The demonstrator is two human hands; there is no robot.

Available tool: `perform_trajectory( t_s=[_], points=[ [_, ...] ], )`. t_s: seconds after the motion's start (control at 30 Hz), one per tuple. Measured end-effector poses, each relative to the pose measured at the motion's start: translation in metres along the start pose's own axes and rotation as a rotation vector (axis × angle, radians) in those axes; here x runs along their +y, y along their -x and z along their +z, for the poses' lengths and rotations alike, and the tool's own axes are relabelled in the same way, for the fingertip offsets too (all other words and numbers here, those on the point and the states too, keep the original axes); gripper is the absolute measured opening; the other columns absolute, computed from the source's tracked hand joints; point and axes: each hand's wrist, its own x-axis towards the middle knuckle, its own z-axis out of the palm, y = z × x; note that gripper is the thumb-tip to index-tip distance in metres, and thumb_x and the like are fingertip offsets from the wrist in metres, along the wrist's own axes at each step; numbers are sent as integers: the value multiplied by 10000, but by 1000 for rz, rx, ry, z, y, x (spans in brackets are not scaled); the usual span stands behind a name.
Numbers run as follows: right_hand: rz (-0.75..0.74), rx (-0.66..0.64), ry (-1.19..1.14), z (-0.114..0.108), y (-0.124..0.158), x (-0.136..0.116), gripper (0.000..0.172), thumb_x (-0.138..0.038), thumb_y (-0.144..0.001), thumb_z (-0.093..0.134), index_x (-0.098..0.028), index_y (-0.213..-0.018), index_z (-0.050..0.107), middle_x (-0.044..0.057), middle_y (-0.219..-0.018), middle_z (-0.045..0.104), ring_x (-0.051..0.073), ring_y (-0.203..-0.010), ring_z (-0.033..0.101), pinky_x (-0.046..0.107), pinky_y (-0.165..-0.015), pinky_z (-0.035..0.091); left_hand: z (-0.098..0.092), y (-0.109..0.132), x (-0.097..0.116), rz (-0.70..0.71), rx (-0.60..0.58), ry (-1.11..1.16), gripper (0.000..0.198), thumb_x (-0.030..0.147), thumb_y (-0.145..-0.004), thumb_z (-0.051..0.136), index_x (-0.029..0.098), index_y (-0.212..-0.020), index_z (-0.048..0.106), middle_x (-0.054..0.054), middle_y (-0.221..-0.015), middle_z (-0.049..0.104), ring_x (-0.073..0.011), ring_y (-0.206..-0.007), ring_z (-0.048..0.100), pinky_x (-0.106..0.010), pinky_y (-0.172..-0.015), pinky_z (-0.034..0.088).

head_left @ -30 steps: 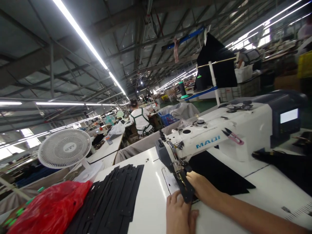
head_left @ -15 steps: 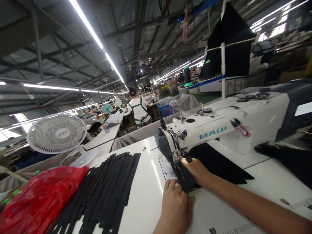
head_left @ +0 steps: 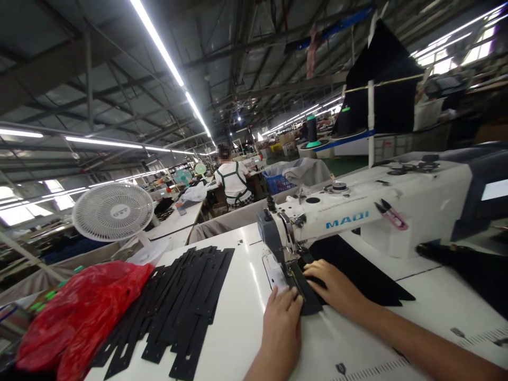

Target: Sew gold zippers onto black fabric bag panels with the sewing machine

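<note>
A white sewing machine [head_left: 432, 206] stands over the table, and a black fabric strip [head_left: 311, 304] lies beneath its needle area. My left hand [head_left: 282, 320] rests flat at the strip's near left side, fingers stretched forward beside the metal plate. My right hand [head_left: 335, 286] lies on the right, its fingers extended and thumb apart, fingertips touching the strip's right edge. Under the machine arm a larger black fabric panel [head_left: 353, 264] spreads to the right, partly covered by my right hand. The needle tip is too small to make out.
Many black strips [head_left: 186, 301] lie piled on the left, beside a red plastic bag [head_left: 87, 312]. Behind them stands a white fan [head_left: 115, 211]. Pink-handled thread snips [head_left: 392, 216] sit against the machine arm. A person [head_left: 233, 177] works further ahead, back turned.
My left hand has flattened and its fingers have reached forward along the strip. My right hand has drawn back slightly from the needle area, its fingers spreading. The view has shifted a little.
</note>
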Motion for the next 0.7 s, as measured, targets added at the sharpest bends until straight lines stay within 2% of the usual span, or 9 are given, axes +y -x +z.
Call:
perform_trajectory(
  t_s=[0.1,0.23,0.37,0.5,0.6,0.7],
  points=[
    [-157,-133,53,-10,25,1,306,-205,-865,431,-206,-1111,614,92,-1232,565,243,-1176,481,484,-1000,344,5,-2,-7,119,-25,-2,335,37,-797,463,179,-1072,591,-64,-1100,653,-224,-1008,610,-484,-965,442],
    [-183,-261,133,-18,30,2,379,-202,-907,381,-205,-1264,509,102,-1323,481,243,-1255,391,527,-1027,302,5,-8,-10,178,-31,-52,292,52,-849,413,146,-1050,605,-91,-1070,666,-216,-980,631,-450,-938,476],
    [-184,-267,148,-20,20,0,405,-181,-897,395,-219,-1292,478,85,-1343,460,244,-1257,387,521,-1022,318,3,-16,-13,259,-22,-96,283,58,-881,369,123,-1012,611,-107,-1014,681,-202,-926,652,-429,-911,499],
    [-194,-266,163,-19,8,1,419,-138,-878,410,-179,-1289,477,112,-1322,482,249,-1233,421,513,-1014,333,6,-27,-21,299,-28,-147,283,59,-890,353,104,-995,612,-121,-998,678,-210,-914,652,-406,-874,526],
    [-215,-228,145,-16,-2,5,405,-133,-880,405,-187,-1271,493,118,-1300,504,245,-1215,442,509,-1009,338,9,-33,-27,272,-40,-157,262,72,-891,376,111,-1007,608,-114,-986,674,-222,-916,646,-388,-847,541],
    [-238,-165,142,-13,-4,10,386,-142,-885,401,-196,-1251,511,121,-1273,527,246,-1200,457,514,-1001,347,11,-35,-28,187,-55,-136,225,86,-885,415,129,-987,611,-105,-923,667,-219,-855,648,-362,-768,568]
  ],
)
